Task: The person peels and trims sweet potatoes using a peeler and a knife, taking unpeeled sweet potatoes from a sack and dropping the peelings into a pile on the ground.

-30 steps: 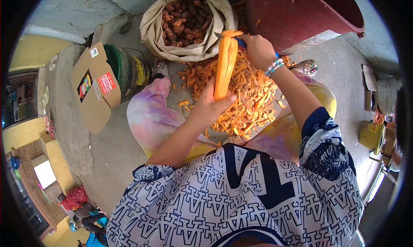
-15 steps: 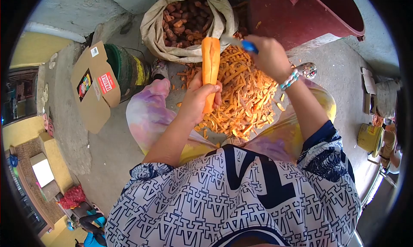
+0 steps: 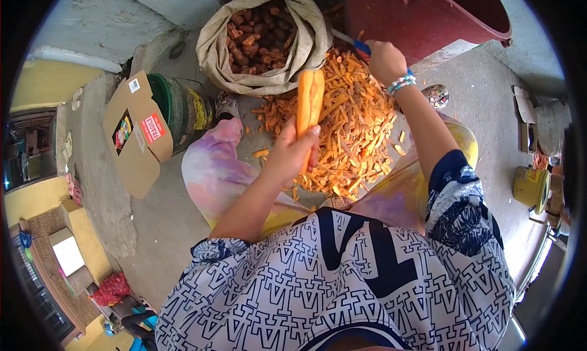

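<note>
My left hand (image 3: pixel 293 148) is wrapped round the lower part of a long, peeled orange root (image 3: pixel 310 97), which looks like a sweet potato. The root stands nearly upright, with a dark crack down its side. Up and to the right, my right hand (image 3: pixel 386 62) grips a knife (image 3: pixel 361 46) by its blue handle. The blade points left toward the sack's edge, apart from the root. Beneath both hands lies a heap of orange peelings (image 3: pixel 351 128) on the floor between my legs. An open cloth sack (image 3: pixel 312 42) holds several unpeeled brown roots (image 3: pixel 260 36).
A large red tub (image 3: pixel 422 21) stands beyond my right hand. To the left are a green bucket (image 3: pixel 199 109) and a cardboard box flap (image 3: pixel 137 134) with a fragile label. A yellow bucket (image 3: pixel 529 189) stands far right. Another person (image 3: pixel 137 320) is partly visible at lower left.
My right hand and the knife have moved up and away from the root. My left hand has shifted slightly right, and the root's top is lower and tilted a little right.
</note>
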